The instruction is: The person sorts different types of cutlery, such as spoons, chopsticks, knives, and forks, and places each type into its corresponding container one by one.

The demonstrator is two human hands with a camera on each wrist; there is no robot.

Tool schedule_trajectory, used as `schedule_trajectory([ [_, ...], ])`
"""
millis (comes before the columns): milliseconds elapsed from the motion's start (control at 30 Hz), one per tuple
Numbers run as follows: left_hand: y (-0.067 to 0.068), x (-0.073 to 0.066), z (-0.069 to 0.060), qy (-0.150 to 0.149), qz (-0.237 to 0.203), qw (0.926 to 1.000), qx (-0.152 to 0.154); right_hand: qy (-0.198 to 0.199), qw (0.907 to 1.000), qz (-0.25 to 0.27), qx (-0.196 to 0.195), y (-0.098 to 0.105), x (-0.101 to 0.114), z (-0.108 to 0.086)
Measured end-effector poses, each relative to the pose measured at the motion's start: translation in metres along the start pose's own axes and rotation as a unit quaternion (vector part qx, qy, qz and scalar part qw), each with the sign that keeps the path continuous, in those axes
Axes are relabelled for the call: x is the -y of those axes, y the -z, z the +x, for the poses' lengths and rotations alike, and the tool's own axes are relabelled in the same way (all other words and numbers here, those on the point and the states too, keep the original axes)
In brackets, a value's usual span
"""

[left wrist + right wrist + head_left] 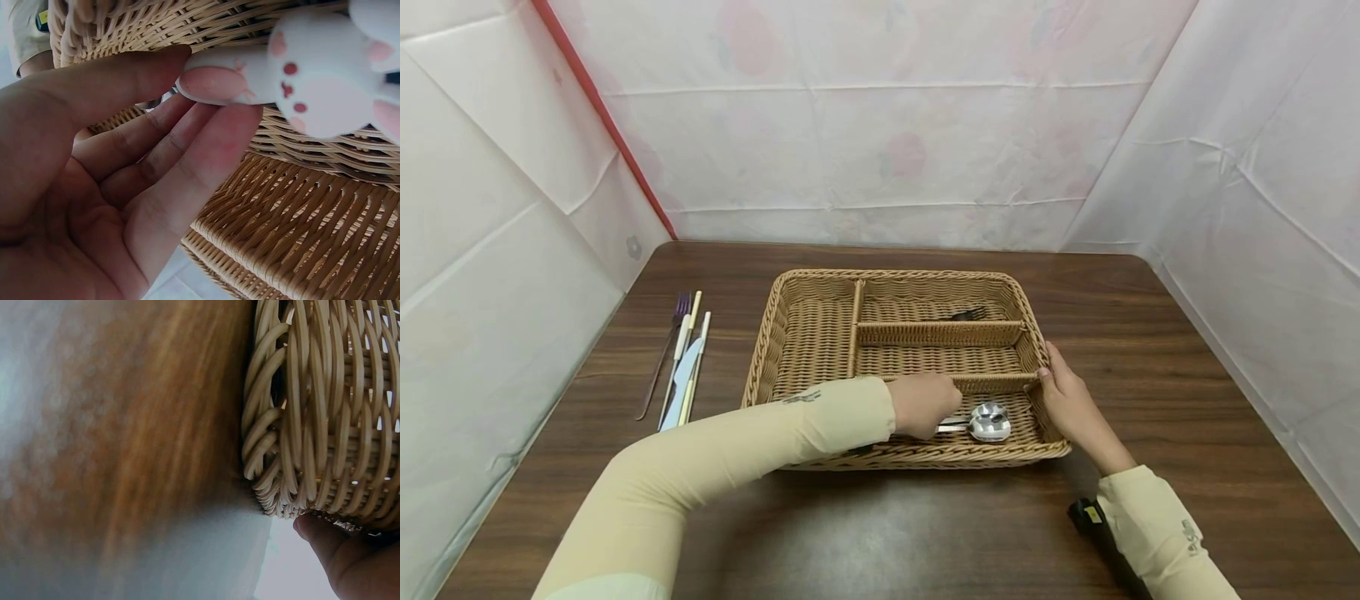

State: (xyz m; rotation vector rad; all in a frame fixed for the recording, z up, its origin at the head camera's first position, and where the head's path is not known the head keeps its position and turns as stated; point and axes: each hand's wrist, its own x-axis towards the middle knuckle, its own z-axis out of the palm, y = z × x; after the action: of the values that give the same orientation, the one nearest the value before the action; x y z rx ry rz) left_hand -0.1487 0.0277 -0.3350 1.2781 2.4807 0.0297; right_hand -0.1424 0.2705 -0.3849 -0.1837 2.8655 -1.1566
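My left hand [925,404] is over the front compartment of a woven cutlery basket [816,333]. In the left wrist view, its thumb and fingers pinch a white handle with a pink patch and a bunny-face end [325,81]. Beside that hand lie two shiny spoon bowls [991,427], one partly over the other. The pinched handle seems to belong to a spoon, though its join is hidden by my fingers. On the basket's right side, my right hand [1071,408] grips the rim, thumb inside. The right wrist view shows its thumb [325,540] against the weave.
A dark fork [968,314] lies in the back right compartment. Left of the basket lie a purple fork [682,304], a pale blue knife blade [687,367] and several slim white and gold handles [695,308]. White curtains [880,125] hang behind and beside the brown table [1180,375].
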Motion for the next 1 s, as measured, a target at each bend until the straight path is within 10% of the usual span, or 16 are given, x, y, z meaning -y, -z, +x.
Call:
schedule_trajectory([
  [433, -0.006, -0.003, 0.009, -0.012, 0.064, 0.9978, 0.013, 0.005, 1.0000, 0.002, 0.003, 0.000, 0.000, 0.000],
  [1000, -0.007, -0.005, 0.011, -0.001, 0.025, 0.9989, 0.039, -0.001, 1.0000, 0.002, 0.008, 0.001, 0.000, 0.000],
])
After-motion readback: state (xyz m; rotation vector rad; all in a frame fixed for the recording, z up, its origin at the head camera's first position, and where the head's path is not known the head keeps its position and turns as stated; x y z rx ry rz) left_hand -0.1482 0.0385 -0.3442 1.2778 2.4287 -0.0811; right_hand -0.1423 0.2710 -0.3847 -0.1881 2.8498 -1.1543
